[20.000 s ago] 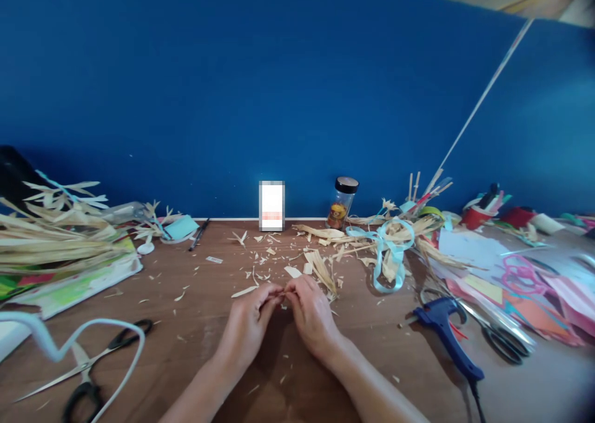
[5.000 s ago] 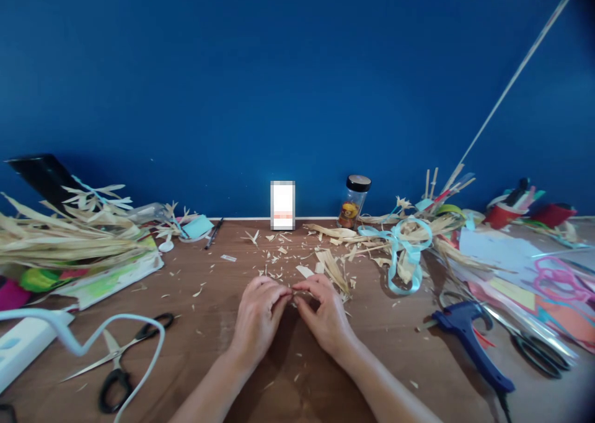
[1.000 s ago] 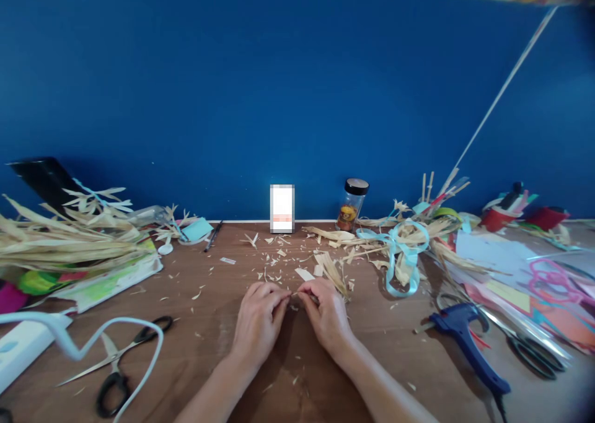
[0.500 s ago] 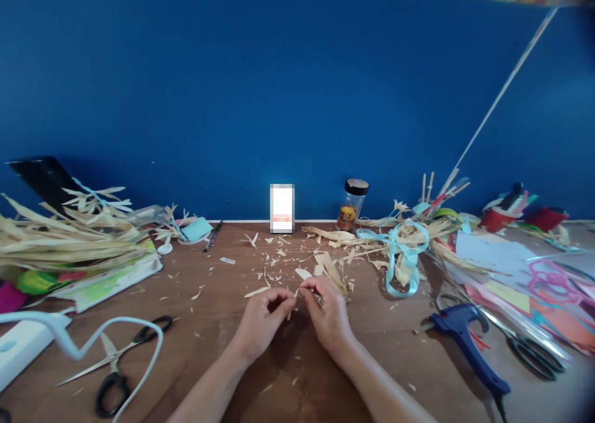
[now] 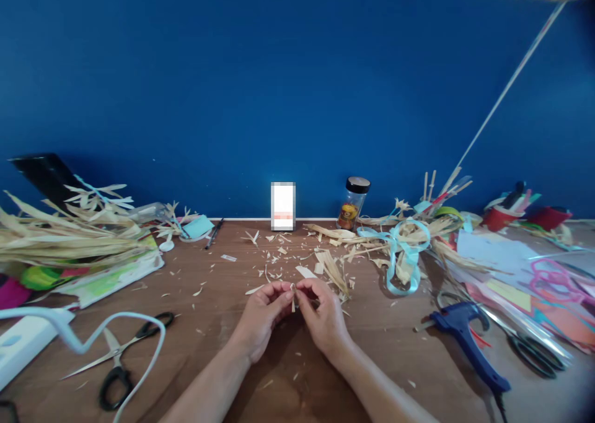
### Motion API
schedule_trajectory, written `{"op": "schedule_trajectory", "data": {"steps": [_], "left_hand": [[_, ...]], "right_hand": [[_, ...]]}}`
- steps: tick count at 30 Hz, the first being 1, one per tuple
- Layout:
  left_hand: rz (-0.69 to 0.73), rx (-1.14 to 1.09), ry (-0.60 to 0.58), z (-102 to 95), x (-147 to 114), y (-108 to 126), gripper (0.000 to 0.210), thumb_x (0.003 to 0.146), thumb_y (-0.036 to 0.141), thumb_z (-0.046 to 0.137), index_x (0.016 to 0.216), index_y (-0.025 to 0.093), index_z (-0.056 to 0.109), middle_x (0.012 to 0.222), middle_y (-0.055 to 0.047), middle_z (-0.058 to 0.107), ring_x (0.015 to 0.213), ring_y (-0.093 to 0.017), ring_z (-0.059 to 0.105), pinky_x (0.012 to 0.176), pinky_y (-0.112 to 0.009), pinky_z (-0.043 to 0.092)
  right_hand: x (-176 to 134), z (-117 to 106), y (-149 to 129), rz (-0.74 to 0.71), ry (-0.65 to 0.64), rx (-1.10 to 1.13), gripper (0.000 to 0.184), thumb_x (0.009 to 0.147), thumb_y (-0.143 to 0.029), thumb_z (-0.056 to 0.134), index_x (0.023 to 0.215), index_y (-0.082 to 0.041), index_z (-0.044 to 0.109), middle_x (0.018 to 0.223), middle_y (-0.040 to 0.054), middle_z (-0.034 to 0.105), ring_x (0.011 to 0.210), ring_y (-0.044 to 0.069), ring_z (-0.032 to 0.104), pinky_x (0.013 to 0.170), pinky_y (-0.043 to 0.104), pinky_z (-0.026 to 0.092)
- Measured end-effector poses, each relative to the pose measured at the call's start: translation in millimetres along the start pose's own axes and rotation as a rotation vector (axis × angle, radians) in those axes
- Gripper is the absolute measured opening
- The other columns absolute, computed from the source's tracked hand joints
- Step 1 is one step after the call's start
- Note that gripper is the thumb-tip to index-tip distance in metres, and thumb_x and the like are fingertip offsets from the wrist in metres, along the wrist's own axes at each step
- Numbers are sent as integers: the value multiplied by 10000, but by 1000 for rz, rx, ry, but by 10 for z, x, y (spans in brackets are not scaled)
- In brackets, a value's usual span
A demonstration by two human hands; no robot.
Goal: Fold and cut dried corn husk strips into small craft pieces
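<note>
My left hand (image 5: 266, 314) and my right hand (image 5: 324, 314) meet over the middle of the table, thumbs and forefingers pinched together. Between the fingertips is a small pale strip of dried husk (image 5: 293, 304), its narrow end hanging down. Both hands grip it, though the fingers cover most of it. Just beyond the right hand lie a flat piece of husk (image 5: 333, 271) and many small scraps (image 5: 281, 251).
Open scissors (image 5: 116, 352) and a white cable lie at left, below a husk bundle (image 5: 69, 240). A blue glue gun (image 5: 469, 342), dark-handled scissors (image 5: 534, 352) and coloured paper lie at right. A black-lidded jar (image 5: 352, 203) and light-blue ribbon (image 5: 404, 256) are further back.
My hands have drawn closer together, and the fingertips now meet around the husk strip. Its end now hangs straight down between them. The view has shifted slightly.
</note>
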State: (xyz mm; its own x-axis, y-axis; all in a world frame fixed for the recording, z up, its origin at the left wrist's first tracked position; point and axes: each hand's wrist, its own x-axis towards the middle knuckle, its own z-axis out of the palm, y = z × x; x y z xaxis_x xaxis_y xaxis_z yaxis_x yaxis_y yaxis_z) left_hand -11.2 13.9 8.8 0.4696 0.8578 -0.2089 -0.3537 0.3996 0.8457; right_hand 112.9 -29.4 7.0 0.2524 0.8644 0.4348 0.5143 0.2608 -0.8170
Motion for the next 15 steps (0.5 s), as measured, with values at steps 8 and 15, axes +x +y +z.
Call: {"op": "schedule_trajectory", "data": {"steps": [8,15], "left_hand": [[-10,-45,49,-28,42,-12,268,610,200,733,862,145,659,753,-18,676,645,-89,599,678,-217,470],[-30,-85,65,-23,34,-19,230,609,197,735,818,125,672,747,-39,691,696,-120,619,711,-242,479]], "right_hand": [[-4,-5,-21,10,-53,27,131,803,-190,485,857,-178,603,825,45,632,764,162,574,704,257,446],[-13,-3,-23,12,-91,-14,144,815,-190,470,845,-179,611,801,40,635,752,159,572,693,257,435]]}}
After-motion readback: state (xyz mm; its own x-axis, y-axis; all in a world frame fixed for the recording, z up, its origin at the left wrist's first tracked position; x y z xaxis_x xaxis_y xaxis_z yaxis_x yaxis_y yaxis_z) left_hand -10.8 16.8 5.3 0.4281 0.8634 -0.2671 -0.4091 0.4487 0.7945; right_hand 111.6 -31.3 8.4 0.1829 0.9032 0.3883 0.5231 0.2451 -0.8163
